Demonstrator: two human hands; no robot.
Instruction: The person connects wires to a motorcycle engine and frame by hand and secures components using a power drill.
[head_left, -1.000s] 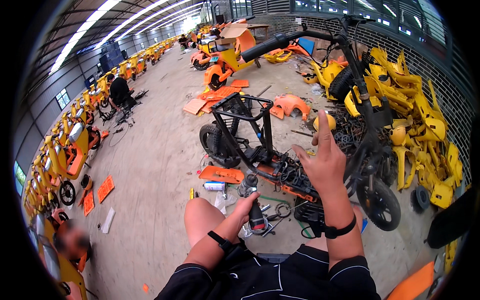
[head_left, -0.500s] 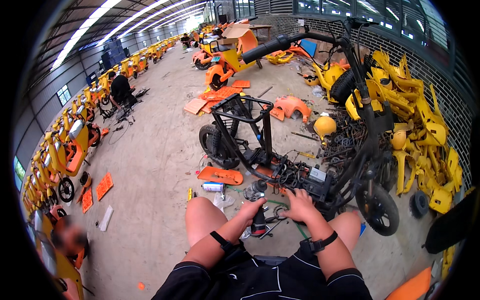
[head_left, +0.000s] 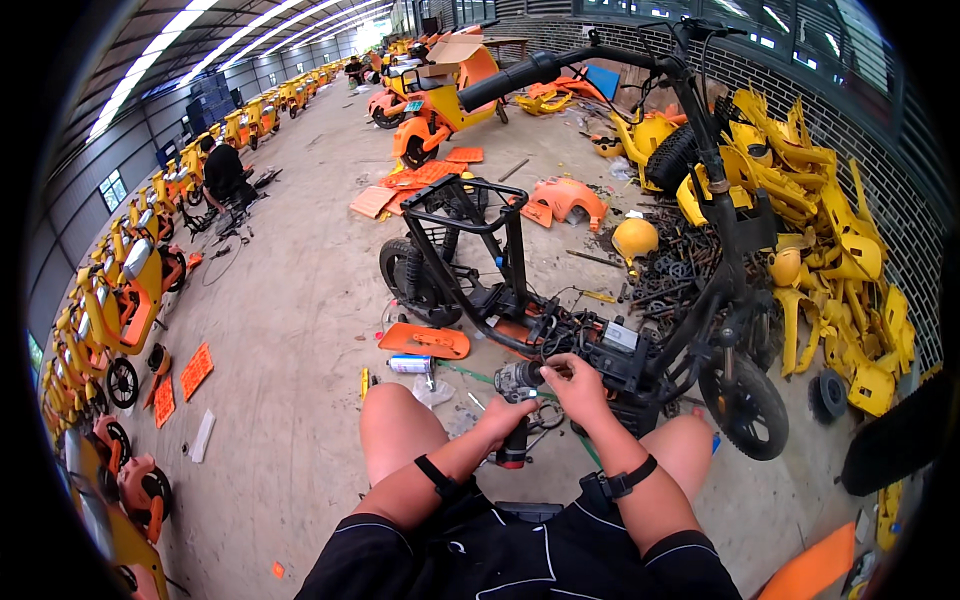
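My left hand (head_left: 500,418) is wrapped round the handle of a cordless drill (head_left: 517,379), its grey head pointing right and its black and red base hanging below. At the drill's nose, my right hand (head_left: 582,392) is closed, thumb and fingers pinched together. Whatever sits between those fingertips is too small to make out. Just beyond both hands lies a stripped black scooter frame (head_left: 480,325) with bare wiring and a grey box (head_left: 620,337) on its floor section. Tools (head_left: 545,415), partly hidden by my hands, lie on the ground beneath the drill.
A spray can (head_left: 409,364) and an orange panel (head_left: 424,341) lie left of the drill. The frame's handlebar (head_left: 620,58) and front wheel (head_left: 745,405) rise on the right. Behind are metal parts (head_left: 665,265) and yellow panels (head_left: 815,220). Another person (head_left: 225,175) crouches at far left.
My right hand has gone from spread fingers beside the frame to a pinch at the drill's nose. The left hand keeps its hold on the drill. The whole view has shifted slightly.
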